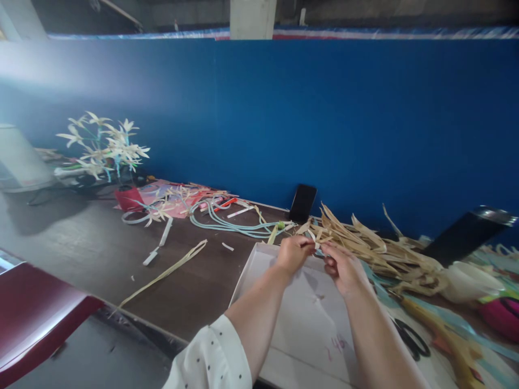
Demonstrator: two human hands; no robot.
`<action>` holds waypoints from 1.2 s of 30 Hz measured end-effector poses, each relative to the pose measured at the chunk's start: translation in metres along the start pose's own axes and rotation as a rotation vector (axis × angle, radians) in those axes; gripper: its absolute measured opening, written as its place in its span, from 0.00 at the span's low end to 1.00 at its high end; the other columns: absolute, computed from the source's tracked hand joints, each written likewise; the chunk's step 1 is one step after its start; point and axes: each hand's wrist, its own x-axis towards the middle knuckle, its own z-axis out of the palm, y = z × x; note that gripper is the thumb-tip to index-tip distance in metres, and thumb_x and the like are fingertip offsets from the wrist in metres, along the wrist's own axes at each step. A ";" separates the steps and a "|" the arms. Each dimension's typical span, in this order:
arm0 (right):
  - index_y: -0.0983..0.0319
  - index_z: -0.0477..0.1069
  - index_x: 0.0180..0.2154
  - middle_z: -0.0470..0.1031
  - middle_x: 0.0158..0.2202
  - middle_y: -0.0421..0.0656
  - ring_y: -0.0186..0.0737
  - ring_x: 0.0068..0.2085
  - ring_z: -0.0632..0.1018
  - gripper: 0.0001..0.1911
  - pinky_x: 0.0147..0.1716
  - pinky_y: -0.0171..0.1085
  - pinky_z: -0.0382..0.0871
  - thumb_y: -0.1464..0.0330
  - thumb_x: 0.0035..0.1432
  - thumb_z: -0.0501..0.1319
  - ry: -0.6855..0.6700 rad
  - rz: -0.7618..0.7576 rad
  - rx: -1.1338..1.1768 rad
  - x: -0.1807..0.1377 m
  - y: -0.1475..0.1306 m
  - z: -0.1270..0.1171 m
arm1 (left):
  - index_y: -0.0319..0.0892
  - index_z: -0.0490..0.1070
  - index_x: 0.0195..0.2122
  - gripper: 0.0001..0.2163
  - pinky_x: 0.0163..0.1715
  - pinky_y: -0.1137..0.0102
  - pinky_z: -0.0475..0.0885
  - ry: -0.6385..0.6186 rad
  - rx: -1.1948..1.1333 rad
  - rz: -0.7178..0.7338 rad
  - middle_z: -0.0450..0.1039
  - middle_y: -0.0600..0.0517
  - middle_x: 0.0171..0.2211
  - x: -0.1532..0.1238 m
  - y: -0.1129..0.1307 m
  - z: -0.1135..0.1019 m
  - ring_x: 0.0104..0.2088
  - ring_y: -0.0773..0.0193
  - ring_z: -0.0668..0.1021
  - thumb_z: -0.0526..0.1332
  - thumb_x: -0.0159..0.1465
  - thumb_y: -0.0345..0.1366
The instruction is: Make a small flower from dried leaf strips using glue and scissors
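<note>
Above the far edge of a shallow white box (300,329), my left hand (295,254) and my right hand (343,267) come close together. Fingertips of both are pinched around a small pale strip (317,245), whose exact kind is too small to make out. Dried husk-like strips (360,240) are heaped just beyond and to the right of my right hand. Pale blue stems (227,229) curve over the table to the left of my left hand. A dark phone (303,203) leans on the blue partition behind my hands.
Pale artificial flowers (117,146) stand in a red pot (128,198) at left. A looped pale strip (174,270) lies on the dark table (194,302). To the right are a black bottle (466,235), a white bowl (470,281), black-handled scissors (413,337) and a yellow glue gun (446,335).
</note>
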 end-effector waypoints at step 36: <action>0.65 0.75 0.29 0.66 0.22 0.36 0.23 0.18 0.59 0.17 0.12 0.25 0.45 0.67 0.31 0.70 0.042 0.007 -0.014 -0.002 0.000 0.004 | 0.40 0.72 0.22 0.07 0.26 0.77 0.62 0.037 0.110 0.064 0.71 0.55 0.22 0.000 0.002 -0.003 0.26 0.70 0.71 0.56 0.54 0.29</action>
